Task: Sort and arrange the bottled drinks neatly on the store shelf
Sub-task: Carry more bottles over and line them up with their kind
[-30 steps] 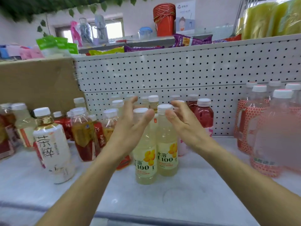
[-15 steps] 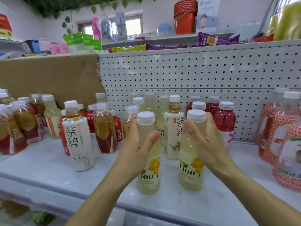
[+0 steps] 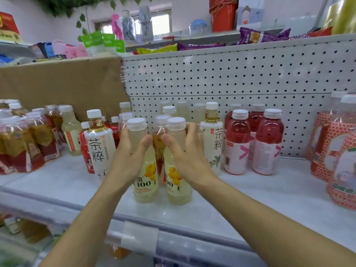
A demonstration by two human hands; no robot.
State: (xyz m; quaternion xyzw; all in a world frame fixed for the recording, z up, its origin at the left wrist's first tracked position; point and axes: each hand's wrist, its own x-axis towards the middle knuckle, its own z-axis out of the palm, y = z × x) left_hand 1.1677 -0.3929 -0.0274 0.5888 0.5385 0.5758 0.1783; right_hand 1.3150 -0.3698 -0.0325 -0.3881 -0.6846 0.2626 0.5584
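Two pale yellow C100 lemon bottles stand side by side near the front of the white shelf (image 3: 269, 199). My left hand (image 3: 129, 162) grips the left C100 bottle (image 3: 144, 182) around its upper body. My right hand (image 3: 188, 158) grips the right C100 bottle (image 3: 178, 187) the same way. My thumbs nearly touch between them. A red-labelled tea bottle (image 3: 159, 143) stands just behind the gap. White tea bottles stand to the left (image 3: 99, 147) and to the right (image 3: 212, 139).
Pink drink bottles (image 3: 269, 143) stand right of centre, large red patterned jugs (image 3: 333, 151) at the far right. Amber and red tea bottles (image 3: 36, 137) crowd the left. A perforated back panel (image 3: 240, 78) and cardboard (image 3: 61, 83) close the rear. More pale bottles stand at the back.
Both hands closed around the two C100 bottles and brought them close together near the shelf front. The camera view shifted, showing more of the shelf's left side.
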